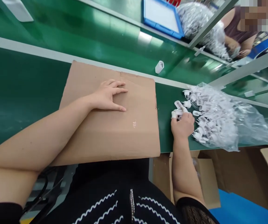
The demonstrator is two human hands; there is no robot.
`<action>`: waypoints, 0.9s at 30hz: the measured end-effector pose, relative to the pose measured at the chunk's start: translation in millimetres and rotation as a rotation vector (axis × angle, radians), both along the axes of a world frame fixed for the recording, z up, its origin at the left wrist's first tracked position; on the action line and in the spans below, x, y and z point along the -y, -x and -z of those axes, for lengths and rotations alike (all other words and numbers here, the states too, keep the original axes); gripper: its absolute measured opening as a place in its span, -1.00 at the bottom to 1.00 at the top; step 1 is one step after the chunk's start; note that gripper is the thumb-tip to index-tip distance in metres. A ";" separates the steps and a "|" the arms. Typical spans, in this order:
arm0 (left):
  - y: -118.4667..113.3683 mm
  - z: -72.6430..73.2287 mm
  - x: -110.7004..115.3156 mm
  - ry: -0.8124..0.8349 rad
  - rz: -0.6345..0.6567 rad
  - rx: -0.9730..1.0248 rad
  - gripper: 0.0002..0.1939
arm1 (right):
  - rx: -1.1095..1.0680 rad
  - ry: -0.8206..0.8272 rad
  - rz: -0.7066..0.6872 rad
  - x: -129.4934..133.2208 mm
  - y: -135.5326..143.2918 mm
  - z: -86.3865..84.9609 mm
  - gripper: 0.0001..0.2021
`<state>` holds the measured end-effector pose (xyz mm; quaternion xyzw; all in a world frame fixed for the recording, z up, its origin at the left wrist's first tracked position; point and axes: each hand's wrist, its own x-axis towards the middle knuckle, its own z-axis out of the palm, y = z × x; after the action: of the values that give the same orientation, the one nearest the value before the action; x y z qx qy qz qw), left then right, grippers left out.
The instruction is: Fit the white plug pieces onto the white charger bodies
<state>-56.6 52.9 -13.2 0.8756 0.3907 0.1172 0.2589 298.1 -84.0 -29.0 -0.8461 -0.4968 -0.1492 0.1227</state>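
A flat brown cardboard sheet point(115, 137) lies on the green work surface in front of me. My left hand point(107, 95) rests on it, palm down, fingers spread, holding nothing. To the right of the sheet, my right hand point(182, 124) has its thumb and index finger, both with white coverings on the tips, on a small white plug piece point(178, 112). Another white plug point(187, 104) lies just beyond those fingers. Right beside this hand, a clear plastic bag point(247, 124) lies open with many white plug pieces point(208, 124) spilling toward it.
A white adapter point(159, 67) stands on the green conveyor point(120, 53) beyond the sheet. Farther back are a blue-rimmed tray point(163, 17), a heap of clear bags point(196, 21) and a person's hands. Open cardboard boxes point(208, 180) sit below the table edge at right.
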 end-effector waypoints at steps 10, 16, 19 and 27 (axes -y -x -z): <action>-6.7 13.4 -6.7 -0.092 0.013 0.015 -0.50 | -0.100 -0.068 -0.001 -7.0 -12.2 1.4 -0.54; -8.6 12.4 -5.5 -0.099 -0.025 0.037 -0.55 | -0.080 -0.040 0.013 -1.5 -12.0 1.4 -0.56; -9.0 9.8 -4.2 -0.105 -0.022 0.040 -0.55 | -0.042 -0.015 0.049 0.1 -9.6 2.2 -0.57; -6.0 6.7 -3.3 -0.144 -0.017 0.028 -0.54 | -0.201 -0.152 -0.025 -0.3 -9.0 -15.7 -0.62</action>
<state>-50.6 56.2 -19.9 0.8869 0.3849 0.1595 0.1996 307.2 -83.7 -13.3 -0.8388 -0.4797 -0.0993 0.2375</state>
